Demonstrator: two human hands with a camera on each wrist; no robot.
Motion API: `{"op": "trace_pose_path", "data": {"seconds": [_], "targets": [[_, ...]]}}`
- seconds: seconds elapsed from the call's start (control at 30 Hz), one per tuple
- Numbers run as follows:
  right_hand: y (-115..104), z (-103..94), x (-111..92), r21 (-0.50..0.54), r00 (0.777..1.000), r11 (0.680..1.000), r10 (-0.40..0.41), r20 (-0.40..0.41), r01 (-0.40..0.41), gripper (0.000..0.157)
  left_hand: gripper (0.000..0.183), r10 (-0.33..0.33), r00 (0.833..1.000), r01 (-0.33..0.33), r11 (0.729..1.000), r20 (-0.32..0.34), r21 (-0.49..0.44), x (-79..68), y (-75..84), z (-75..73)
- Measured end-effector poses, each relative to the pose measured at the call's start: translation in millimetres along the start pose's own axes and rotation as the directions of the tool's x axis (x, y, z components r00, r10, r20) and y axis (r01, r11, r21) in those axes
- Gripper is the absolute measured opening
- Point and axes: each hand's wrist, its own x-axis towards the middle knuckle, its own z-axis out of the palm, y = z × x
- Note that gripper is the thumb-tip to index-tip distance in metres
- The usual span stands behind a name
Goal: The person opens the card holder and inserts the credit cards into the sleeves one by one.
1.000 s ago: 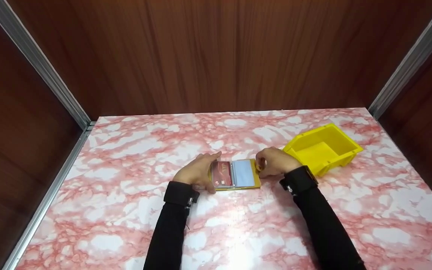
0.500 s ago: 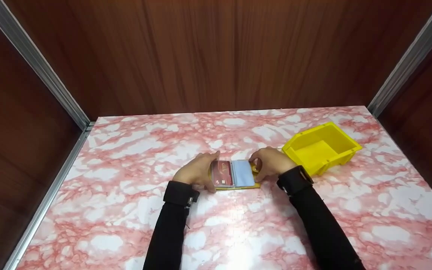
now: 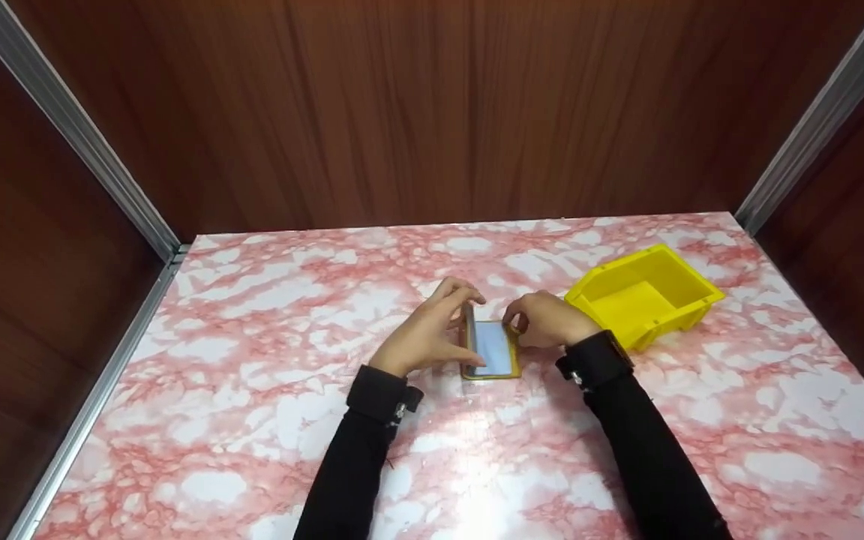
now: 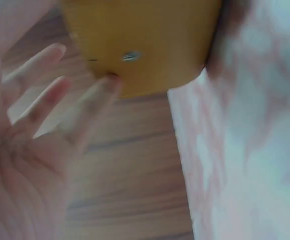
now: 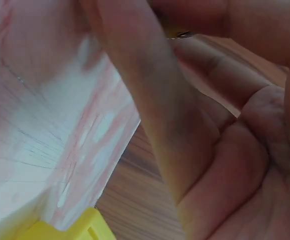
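Note:
A mustard-yellow card holder (image 3: 516,366) with clear sleeves lies on the table between the hands. Its left cover stands nearly upright, while pale-blue sleeves show on the right half. In the head view my left hand (image 3: 424,334) spans that cover, thumb towards the near edge and fingers towards the far one. The left wrist view shows the cover's outer face (image 4: 155,45) with a metal snap and a straight fingertip touching it. With curled fingers my right hand (image 3: 552,321) pinches the holder's right edge at the strap, mostly hidden by the fingers.
A yellow plastic bin (image 3: 638,300) stands right of the right hand, close to its wrist. The pink-and-white marbled table (image 3: 267,330) is bounded by a wood-grain back panel (image 3: 432,112) and side panels with metal rails.
My left hand has moved right and lifted the left cover from flat to nearly upright, hiding the red card. The right hand shifted slightly but stays at the holder's right edge.

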Motion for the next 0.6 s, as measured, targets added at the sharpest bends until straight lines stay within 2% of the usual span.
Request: {"op": "trace_pose_path", "data": {"seconds": [0.1,0.17,0.3,0.43,0.6], "targets": [[5,-4.6,-3,0.049,1.000,0.999,-0.014,0.022,0.013,0.027,0.071,0.022,0.999,-0.020,0.999,-0.035,0.040,5.6,-3.5,15.4],[8,-7.1,-4,0.083,0.999,0.996,-0.023,0.030,0.021,0.022,0.068,0.036,0.999,-0.033,0.995,-0.026,0.090,7.6,-6.0,23.3],[15,-10.2,-5,0.138,0.999,0.990,-0.016,0.049,0.009,0.018,0.055,0.020,0.998,-0.030,0.981,0.056,0.191,8.0,-9.2,32.2],[21,-11.2,-5,0.207,0.998,0.978,-0.001,0.060,-0.011,0.018,0.047,-0.035,0.989,-0.004,0.965,0.141,0.262,8.1,-9.0,35.7],[24,-10.0,-4,0.260,1.000,0.966,0.001,0.031,-0.009,0.018,0.045,-0.070,0.986,0.022,0.953,0.149,0.301,7.2,-6.8,39.4]]}}
